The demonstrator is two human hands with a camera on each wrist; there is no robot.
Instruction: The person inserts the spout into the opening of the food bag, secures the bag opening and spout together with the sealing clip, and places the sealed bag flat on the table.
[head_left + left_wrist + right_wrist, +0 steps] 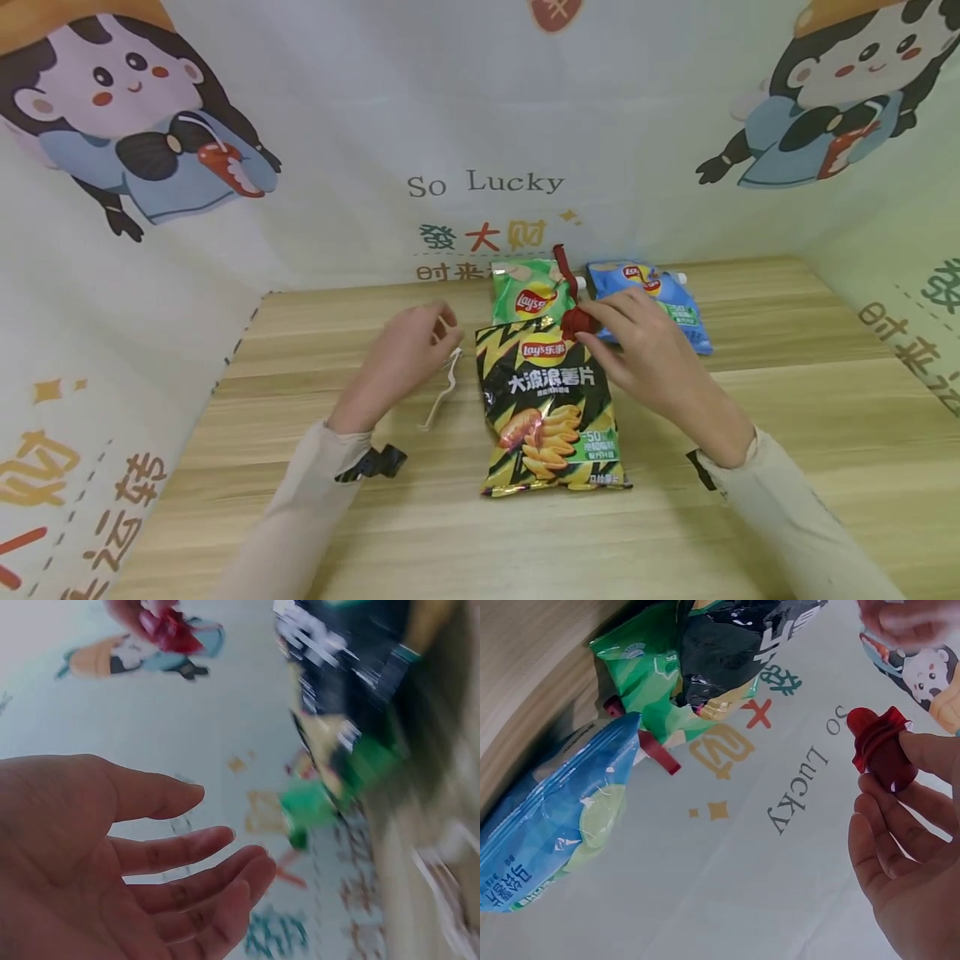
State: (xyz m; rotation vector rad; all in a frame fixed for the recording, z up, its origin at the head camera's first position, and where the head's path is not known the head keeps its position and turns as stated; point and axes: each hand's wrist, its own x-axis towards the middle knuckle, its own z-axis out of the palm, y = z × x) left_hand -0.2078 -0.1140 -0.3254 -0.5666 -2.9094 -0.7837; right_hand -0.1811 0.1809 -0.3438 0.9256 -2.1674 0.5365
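Observation:
In the head view my right hand [645, 350] pinches a small, dark red, crumpled bundle [577, 323] above the top of a black and yellow bag of potato chips [551, 408]. The right wrist view shows this shiny, ridged red bundle [885, 750] between thumb and fingertips; its exact kind cannot be told. My left hand [405, 354] hovers left of the bag, fingers loosely bent. Nothing lies in its palm in the left wrist view, where the hand [142, 862] appears with thumb and fingers apart. A thin white cord [448, 387] lies on the table below it.
Behind the black bag are a green chip bag [513, 287] and, to its right, a blue chip bag [693, 312]. A dark red strip [566, 271] lies along the green bag's right side. Printed cloth walls [337, 192] border the wooden table [420, 525] at the back and sides.

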